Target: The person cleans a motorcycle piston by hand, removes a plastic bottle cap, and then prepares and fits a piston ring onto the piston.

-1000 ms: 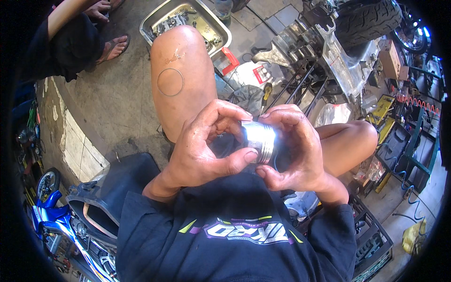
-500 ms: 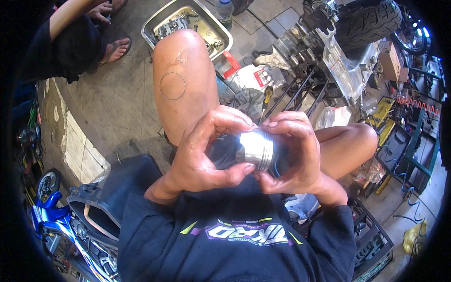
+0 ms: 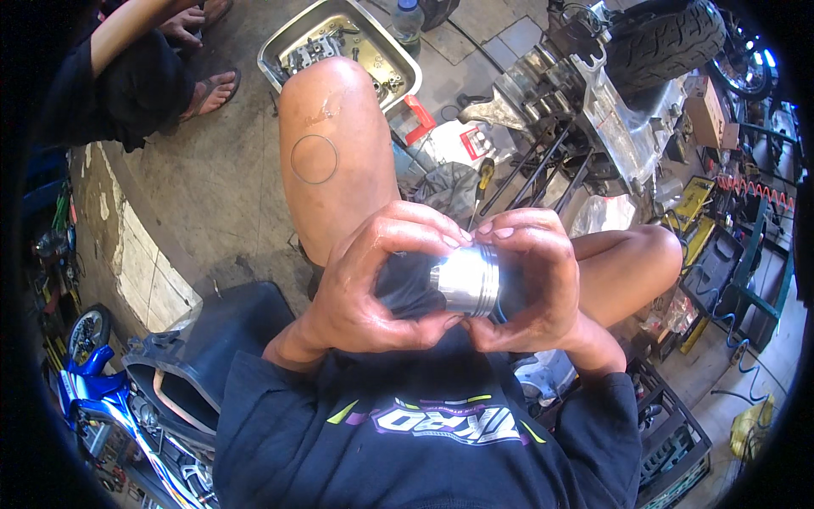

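A shiny metal piston point(image 3: 466, 282) lies on its side between my two hands, with ring grooves around its right end. My left hand point(image 3: 360, 284) pinches it from the left, fingertips at its far edge and thumb at its near edge. From the right, my right hand point(image 3: 536, 280) grips the grooved end in the same way, fingers and thumb curved round it. Whether a ring sits in the grooves is too small to tell. A thin metal piston ring point(image 3: 314, 159) rests on my left thigh.
Beyond my knee stands a metal tray point(image 3: 407, 89) of small parts. An engine block point(image 3: 543, 102) with long studs lies ahead, near a tyre point(image 3: 666, 47) and a screwdriver point(image 3: 484, 176). Another person's foot point(image 3: 212, 93) shows at upper left. A black seat-like part point(image 3: 225, 348) is beside my left arm.
The piston has shifted slightly to the right and turned a little in my fingers. Both hands keep their grip, and the ring stays on my thigh.
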Tool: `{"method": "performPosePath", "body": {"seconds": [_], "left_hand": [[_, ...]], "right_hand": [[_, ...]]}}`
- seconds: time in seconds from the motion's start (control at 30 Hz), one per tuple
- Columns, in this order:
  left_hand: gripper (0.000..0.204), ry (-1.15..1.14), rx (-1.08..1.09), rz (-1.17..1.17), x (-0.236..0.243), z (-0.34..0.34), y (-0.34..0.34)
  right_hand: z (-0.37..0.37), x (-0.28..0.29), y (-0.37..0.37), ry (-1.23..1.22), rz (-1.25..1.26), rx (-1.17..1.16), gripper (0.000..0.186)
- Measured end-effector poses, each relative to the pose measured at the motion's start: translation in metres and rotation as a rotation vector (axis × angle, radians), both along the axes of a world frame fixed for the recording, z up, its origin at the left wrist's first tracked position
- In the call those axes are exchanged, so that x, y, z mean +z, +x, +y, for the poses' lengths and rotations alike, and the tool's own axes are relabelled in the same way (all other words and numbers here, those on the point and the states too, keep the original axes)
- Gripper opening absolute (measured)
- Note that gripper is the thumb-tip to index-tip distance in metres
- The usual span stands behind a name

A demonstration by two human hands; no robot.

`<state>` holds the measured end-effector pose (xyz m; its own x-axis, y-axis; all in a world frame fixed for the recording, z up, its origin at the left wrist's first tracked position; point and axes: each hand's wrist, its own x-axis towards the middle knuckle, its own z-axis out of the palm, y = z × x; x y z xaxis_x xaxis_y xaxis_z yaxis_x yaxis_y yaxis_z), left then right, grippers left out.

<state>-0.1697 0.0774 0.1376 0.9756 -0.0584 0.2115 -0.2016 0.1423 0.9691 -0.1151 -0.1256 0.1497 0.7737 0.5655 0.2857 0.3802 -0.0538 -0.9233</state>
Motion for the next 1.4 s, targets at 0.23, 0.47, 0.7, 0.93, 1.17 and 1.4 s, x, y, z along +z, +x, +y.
{"method": "performPosePath", "body": {"seconds": [0.23,0.47,0.7,0.93,1.17,1.4], "left_hand": [[0.057,0.056,0.006,-0.077,-0.001,0.0,0.001],[0.055,0.022,-0.012,-0.046,-0.001,-0.001,0.002],[0.049,-0.31,-0.035,0.241,-0.003,-0.008,-0.003],[0.048,-0.977,-0.209,0.69,-0.002,-0.015,-0.001],[0.051,-1.433,-0.191,0.764,-0.013,-0.037,-0.015],[0.05,-1.436,-0.117,0.736,-0.011,-0.053,-0.021]], "right_hand": [[-0.001,-0.006,0.003,0.05,-0.099,0.017,0.065],[-0.003,-0.007,0.003,0.067,-0.095,0.013,0.065],[-0.006,0.005,0.014,-0.026,0.099,0.077,0.079],[-0.007,0.01,0.019,-0.173,0.072,0.065,0.08],[-0.009,0.018,0.022,-0.245,0.09,0.026,0.066],[-0.005,0.015,0.018,-0.262,0.003,-0.025,0.051]]}}
